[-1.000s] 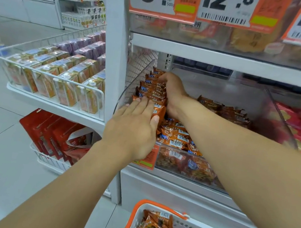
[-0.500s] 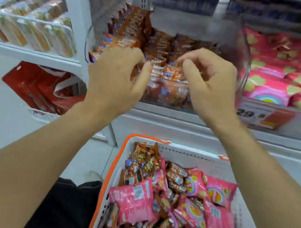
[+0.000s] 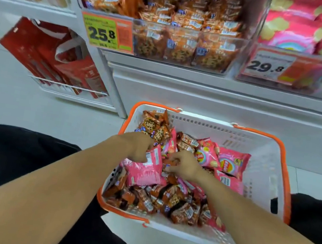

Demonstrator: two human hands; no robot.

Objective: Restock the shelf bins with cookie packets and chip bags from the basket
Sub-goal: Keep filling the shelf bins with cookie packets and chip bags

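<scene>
A white basket with an orange rim [image 3: 256,148] stands on the floor between my knees, full of orange cookie packets [image 3: 154,129] and pink chip bags [image 3: 231,163]. My left hand [image 3: 138,145] reaches down into the pile beside a pink chip bag [image 3: 144,173]; its fingertips are buried among the packets. My right hand [image 3: 184,165] is curled over an orange cookie packet [image 3: 170,162] in the middle of the basket. Above, the clear cookie bin [image 3: 179,47] holds rows of orange packets, and the bin to its right [image 3: 294,35] holds pink chip bags.
Price tags reading 25.8 [image 3: 106,32] and 29.8 [image 3: 268,66] hang on the bin fronts. Red bags [image 3: 41,51] sit in a low wire rack at the left. A white shelf base [image 3: 201,98] rises just behind the basket. My black-trousered knees [image 3: 5,151] flank it.
Both hands have left the cookie bin and dropped into the basket. My view has tilted down from the shelf to the basket.
</scene>
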